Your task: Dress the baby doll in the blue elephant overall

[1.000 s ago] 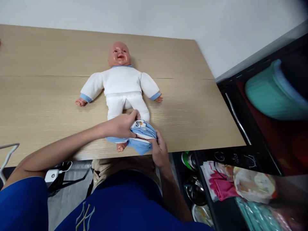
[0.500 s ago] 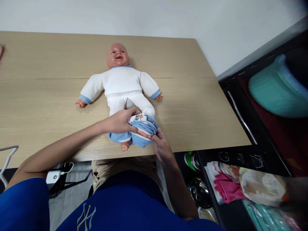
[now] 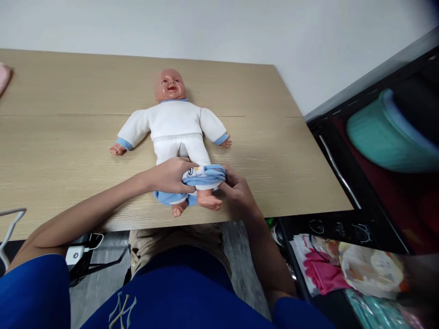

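A baby doll [image 3: 174, 121] in a white top and white trousers lies on its back on the wooden table [image 3: 68, 146], head away from me. A blue garment [image 3: 205, 176] with a small cartoon print is bunched round its legs, just above the bare feet [image 3: 209, 201]. My left hand [image 3: 169, 176] grips the left side of the bunched blue cloth. My right hand [image 3: 236, 192] pinches its right side. Both hands are closed on the cloth.
To the right of the table stands a dark shelf unit [image 3: 343, 228] with a teal roll [image 3: 387, 132], pink gloves [image 3: 322, 267] and packets. A white wire hanger [image 3: 10, 228] pokes in at the left edge. A charger [image 3: 73, 253] lies below the table.
The blue garment has been drawn up the doll's legs, so both bare feet now stick out below it. My right hand has moved up and to the right with the cloth.
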A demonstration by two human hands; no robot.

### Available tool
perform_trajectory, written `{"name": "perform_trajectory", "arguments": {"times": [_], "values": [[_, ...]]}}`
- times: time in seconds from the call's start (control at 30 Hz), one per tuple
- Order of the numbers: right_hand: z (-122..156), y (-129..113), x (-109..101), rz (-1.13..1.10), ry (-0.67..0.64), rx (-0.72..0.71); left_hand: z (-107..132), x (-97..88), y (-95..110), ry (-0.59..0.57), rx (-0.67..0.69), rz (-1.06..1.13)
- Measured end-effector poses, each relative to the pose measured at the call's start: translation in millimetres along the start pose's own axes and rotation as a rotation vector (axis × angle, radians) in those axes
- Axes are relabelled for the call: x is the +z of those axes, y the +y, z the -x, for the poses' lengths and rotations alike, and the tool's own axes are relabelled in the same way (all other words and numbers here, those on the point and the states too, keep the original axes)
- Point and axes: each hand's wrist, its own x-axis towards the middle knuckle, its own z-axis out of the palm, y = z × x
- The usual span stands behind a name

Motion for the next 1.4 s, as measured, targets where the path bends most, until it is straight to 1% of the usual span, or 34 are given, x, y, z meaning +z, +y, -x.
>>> {"name": "perform_trajectory", "arguments": {"times": [0.07,0.1,0.17,0.23,0.3,0.33,0.4,0.47,0.5,0.53,0.57,0.6,0.63,0.67,0.7,0.73,0.8,0.83,0.9,1.0,1.1,1.17,1.27,1.33,1.4], "values": [[-16,-5,-16,-0.059,-0.192,0.071,0,-1.4,2,0.046,-0.011,-0.076],[-23,-8,-23,-0.057,-0.28,0.095,1,-2.5,3,0.049,-0.019,-0.095],[-37,-16,-39,0.023,-0.394,0.094,1,-5.2,5,0.025,-0.029,-0.088],[-47,-26,-52,0.161,-0.441,0.034,2,-8.4,8,-0.015,-0.028,-0.05],[-55,-37,-61,0.306,-0.48,-0.043,6,-12.3,11,-0.029,-0.019,-0.01],[-58,-43,-65,0.366,-0.501,-0.085,8,-14.6,13,-0.016,-0.015,-0.003],[-64,-51,-68,0.453,-0.526,-0.175,18,-21.0,17,0.052,-0.031,-0.023],[-71,-53,-68,0.484,-0.526,-0.265,30,-31.1,19,0.1,-0.108,-0.078],[-75,-52,-67,0.475,-0.531,-0.295,37,-37.5,19,0.09,-0.169,-0.108],[-80,-48,-66,0.453,-0.546,-0.31,44,-44.5,18,0.047,-0.226,-0.127],[-85,-44,-64,0.418,-0.561,-0.313,49,-51.6,16,-0.023,-0.265,-0.126],[-91,-37,-62,0.373,-0.56,-0.308,54,-58.3,13,-0.103,-0.279,-0.101],[-96,-31,-59,0.32,-0.544,-0.301,57,-64.0,10,-0.175,-0.264,-0.052],[-100,-23,-56,0.262,-0.515,-0.301,58,-68.3,6,-0.225,-0.227,0.011],[-104,-17,-52,0.205,-0.474,-0.31,59,-70.9,2,-0.245,-0.183,0.076],[-106,-11,-48,0.154,-0.427,-0.323,59,-71.7,-1,-0.232,-0.139,0.13],[-108,-2,-40,0.071,-0.344,-0.336,58,-69.0,-5,-0.139,-0.082,0.186],[-108,0,-36,0.042,-0.317,-0.325,58,-66.1,-7,-0.08,-0.066,0.188],[-106,1,-32,0.01,-0.3,-0.251,60,-58.2,-9,0.031,-0.059,0.155],[-104,0,-32,0.005,-0.325,-0.126,64,-44.4,-17,0.165,-0.115,0.126],[-107,4,-34,-0.011,-0.309,-0.08,66,-32.6,-30,0.297,-0.196,0.249],[-110,9,-33,-0.026,-0.294,-0.087,67,-28.9,-39,0.328,-0.209,0.365],[-109,18,-27,-0.023,-0.271,-0.174,68,-30.0,-48,0.288,-0.187,0.458],[-107,22,-21,-0.027,-0.234,-0.243,71,-32.2,-52,0.269,-0.168,0.426],[-104,25,-15,-0.054,-0.188,-0.283,75,-32.4,-57,0.288,-0.142,0.327]]}}
